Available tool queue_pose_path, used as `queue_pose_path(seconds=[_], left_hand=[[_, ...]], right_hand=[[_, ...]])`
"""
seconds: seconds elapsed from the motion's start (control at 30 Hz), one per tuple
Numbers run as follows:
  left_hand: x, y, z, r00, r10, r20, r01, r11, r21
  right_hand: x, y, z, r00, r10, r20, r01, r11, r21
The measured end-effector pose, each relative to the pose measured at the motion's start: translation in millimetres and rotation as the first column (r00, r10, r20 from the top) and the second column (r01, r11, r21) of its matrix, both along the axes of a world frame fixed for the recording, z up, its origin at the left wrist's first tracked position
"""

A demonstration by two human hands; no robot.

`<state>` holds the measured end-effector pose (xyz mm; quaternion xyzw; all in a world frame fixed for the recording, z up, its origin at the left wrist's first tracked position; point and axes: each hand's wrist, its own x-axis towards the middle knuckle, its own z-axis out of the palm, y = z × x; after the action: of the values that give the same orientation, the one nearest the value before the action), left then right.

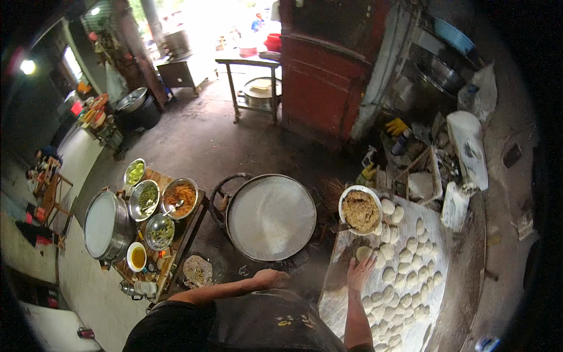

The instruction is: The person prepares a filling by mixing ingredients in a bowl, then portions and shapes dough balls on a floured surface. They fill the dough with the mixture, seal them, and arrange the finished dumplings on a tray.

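Observation:
My right hand (362, 270) lies at the left side of the floured board (336, 275), its fingertips touching a pale dough round (363, 253). Many small dough pieces (411, 279) cover the board to its right. Just above stands a white bowl of brown filling (360, 210), a dark handle sticking out at its left. My left hand (270, 279) is in front of my body, below the large round pan (271, 218) with a whitish surface. Its fingers look curled, but whether they hold anything is not visible.
A wooden table (193, 229) at the left bears metal bowls of chopped green food (144, 200) and orange shredded food (179, 198), a bowl of yellow liquid (137, 257) and a stacked steamer (105, 225). A cloth-like item with bits on it (198, 270) lies beside that table. A red door (316, 79) stands beyond.

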<state>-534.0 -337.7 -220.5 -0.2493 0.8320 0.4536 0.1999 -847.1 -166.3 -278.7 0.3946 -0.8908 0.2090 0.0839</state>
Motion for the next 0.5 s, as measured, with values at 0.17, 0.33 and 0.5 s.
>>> queue_pose_path(seconds=[0.17, 0.33, 0.5], left_hand=[[50, 8, -30, 0.998, 0.055, -0.038, -0.053, 0.997, 0.048], [63, -1, -26, 0.997, 0.071, -0.034, -0.07, 0.996, 0.051], [64, -29, -47, 0.993, 0.114, -0.034, -0.114, 0.993, -0.007]], right_hand=[[-5, -21, 0, 1.0, 0.011, -0.006, -0.011, 0.999, -0.041], [48, 5, 2, 0.973, 0.03, 0.23, -0.003, 0.993, -0.115], [81, -6, 20, 0.988, -0.104, 0.115, 0.112, 0.992, -0.065]])
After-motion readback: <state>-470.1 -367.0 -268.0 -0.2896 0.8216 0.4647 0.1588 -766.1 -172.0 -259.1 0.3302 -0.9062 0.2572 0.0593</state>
